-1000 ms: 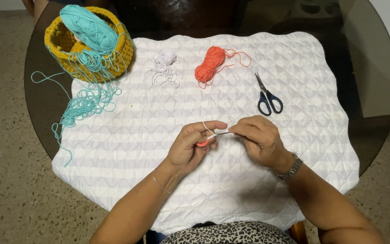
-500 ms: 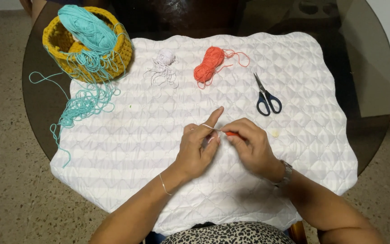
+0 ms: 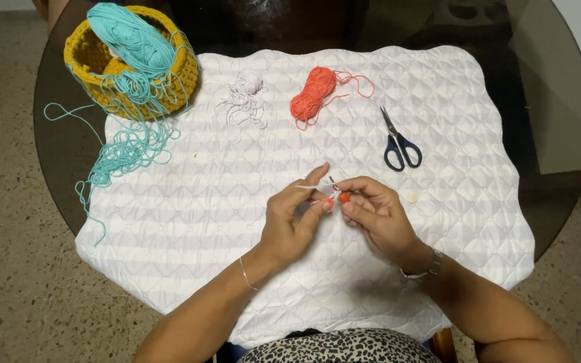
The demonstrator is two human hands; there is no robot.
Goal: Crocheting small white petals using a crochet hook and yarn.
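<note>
Single head view; looks steeply down, near table [image 3: 559, 134]

small orange piece [image 3: 334, 200], white thread [image 3: 314, 185], seemingly pinched

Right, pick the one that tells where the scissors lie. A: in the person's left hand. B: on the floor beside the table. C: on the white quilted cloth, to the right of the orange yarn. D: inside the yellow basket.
C: the scissors lie flat on the white quilted cloth, right of the orange yarn, away from both hands and the yellow basket.
</note>
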